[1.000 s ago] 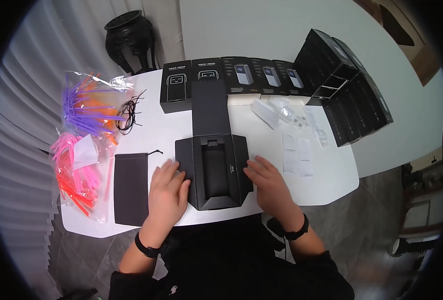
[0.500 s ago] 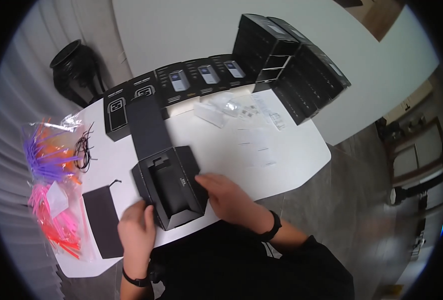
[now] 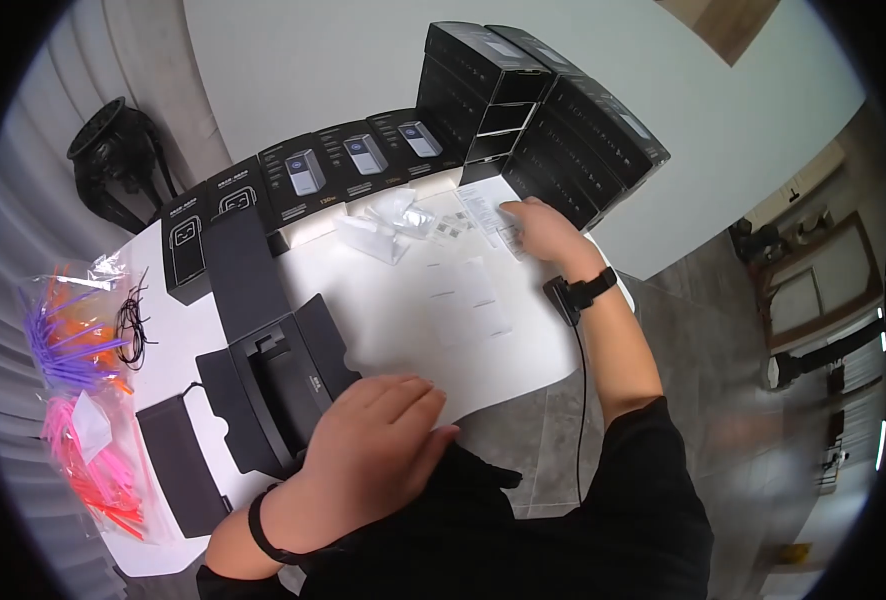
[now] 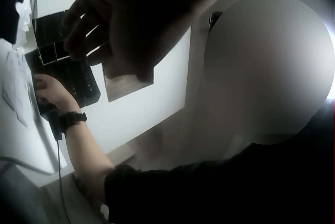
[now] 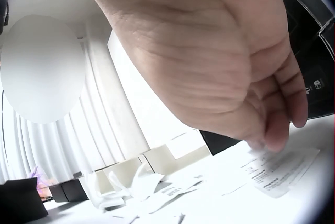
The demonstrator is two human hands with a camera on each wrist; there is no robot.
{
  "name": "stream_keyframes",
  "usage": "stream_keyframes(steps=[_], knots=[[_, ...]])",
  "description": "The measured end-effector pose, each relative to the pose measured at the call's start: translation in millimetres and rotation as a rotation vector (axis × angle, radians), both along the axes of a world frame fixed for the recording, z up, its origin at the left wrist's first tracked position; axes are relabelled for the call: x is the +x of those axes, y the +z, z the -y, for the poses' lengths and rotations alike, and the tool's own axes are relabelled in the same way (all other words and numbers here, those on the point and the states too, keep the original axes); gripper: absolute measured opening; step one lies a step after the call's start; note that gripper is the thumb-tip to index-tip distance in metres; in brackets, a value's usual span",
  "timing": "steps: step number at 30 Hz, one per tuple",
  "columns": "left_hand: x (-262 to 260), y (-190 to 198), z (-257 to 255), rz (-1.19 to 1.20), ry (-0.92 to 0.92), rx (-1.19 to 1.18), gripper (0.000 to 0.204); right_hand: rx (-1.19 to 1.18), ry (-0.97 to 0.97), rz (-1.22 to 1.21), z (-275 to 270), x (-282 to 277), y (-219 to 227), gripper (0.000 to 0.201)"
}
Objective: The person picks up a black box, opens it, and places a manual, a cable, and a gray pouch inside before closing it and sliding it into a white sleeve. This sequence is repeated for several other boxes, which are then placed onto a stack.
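Note:
My right hand [image 3: 553, 240] reaches to the far right of the table, fingers bent down over a narrow printed paper sheet [image 3: 507, 238]. In the right wrist view its fingertips are right at the near end of that sheet [image 5: 280, 174]; no pinch on it shows. My left hand [image 3: 378, 440] hovers with loosely bent fingers, nothing in them, overlapping the near right corner of the black cardboard box [image 3: 248, 410]. The box stands with its long lid folded back and side flaps spread, showing a dark inner recess. A flat black pouch [image 3: 181, 465] lies left of it.
Black product boxes [image 3: 298, 180] line the table's back, with taller stacks [image 3: 583, 140] behind my right hand. Clear plastic wrapping [image 3: 393, 225] and white slips [image 3: 471, 300] lie mid-table. Bagged purple sticks [image 3: 68, 325], pink sticks [image 3: 73, 440] and black cords [image 3: 133, 325] are at left.
My right hand has left the box's right side and moved to the printed sheet at far right. My left hand has lifted off the box's left side and moved rightward. The head view has turned right.

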State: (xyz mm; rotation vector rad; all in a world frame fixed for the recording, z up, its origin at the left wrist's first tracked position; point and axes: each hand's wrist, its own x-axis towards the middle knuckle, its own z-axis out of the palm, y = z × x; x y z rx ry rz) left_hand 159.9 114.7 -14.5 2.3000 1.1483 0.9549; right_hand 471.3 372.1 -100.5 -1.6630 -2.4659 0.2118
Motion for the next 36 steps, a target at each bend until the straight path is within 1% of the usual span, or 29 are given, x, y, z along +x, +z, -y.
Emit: stream_keyframes(steps=[2,8,11,14,17,20,23,26,27,30,31,34,36], knots=[[7.4,-2.6,-3.0,-0.015,-0.010,-0.004,0.031,-0.115,-0.026,0.086,-9.7,1.3,-3.7,0.048],[4.1,-12.2,-2.5,-0.032,0.040,-0.054,0.032,-0.248,0.011,0.137,-25.3,12.1,-9.9,0.039],[-2.1,-17.2,-1.3,-0.036,0.077,-0.090,0.031,-0.302,0.002,0.075,-30.9,13.3,-11.4,0.038],[-5.4,-23.2,0.7,-0.018,0.111,-0.118,0.030,-0.264,0.056,0.118,-30.2,10.0,-5.3,0.036],[-7.4,-24.5,3.1,0.003,0.124,-0.149,0.029,-0.191,0.212,0.118,-36.1,16.4,-11.8,0.033],[-12.2,-25.0,6.4,0.019,0.129,-0.166,0.029,-0.247,0.105,0.169,-34.8,13.5,-5.6,0.031],[-18.7,-22.9,10.0,0.038,0.129,-0.184,0.028,-0.238,0.048,0.106,-31.0,8.9,11.0,0.032],[-21.8,-22.2,12.6,0.054,0.124,-0.220,0.028,-0.233,0.042,-0.006,-38.3,-4.4,17.0,0.033],[-22.5,-23.7,13.2,0.050,0.124,-0.210,0.029,-0.195,0.063,0.008,-44.1,-8.6,12.8,0.040],[-24.8,-25.5,15.7,0.057,0.119,-0.200,0.030,-0.238,0.014,-0.098,-59.7,-21.1,0.8,0.049],[-26.5,-25.8,16.5,0.063,0.119,-0.200,0.030,-0.236,-0.036,-0.034,-64.1,-25.2,-1.6,0.057],[-32.6,-23.5,20.2,0.067,0.135,-0.218,0.029,-0.142,-0.282,0.077,-65.1,-40.4,-11.4,0.061],[-36.7,-26.0,22.9,0.072,0.145,-0.215,0.029,-0.160,-0.352,0.090,-60.4,-49.1,-12.7,0.066]])
